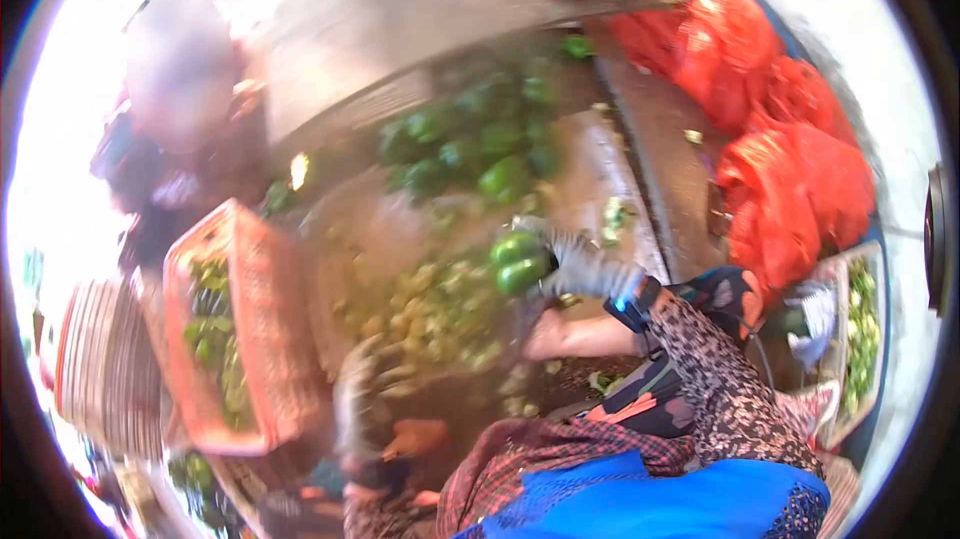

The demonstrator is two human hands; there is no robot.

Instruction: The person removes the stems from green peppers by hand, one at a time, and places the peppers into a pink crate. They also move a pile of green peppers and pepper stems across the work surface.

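My right hand (575, 261), in a pale grey glove, is closed around a green bell pepper (518, 262) over the middle of the work area. My left hand (368, 389), gloved too, is lower and to the left. Motion smears its fingers, so I cannot see whether it holds anything. Between and beyond the hands lies a spread of small pale green and yellowish pieces (430, 309), perhaps pepper cores. Farther back is a pile of whole green bell peppers (470, 139).
To the left stands an orange plastic crate (290, 329) with green items inside, beside a stack of ribbed containers (110, 369). A person (170, 159) is at the upper left. Red plastic bags (790, 159) and a tray of green pieces (860, 339) are at the right.
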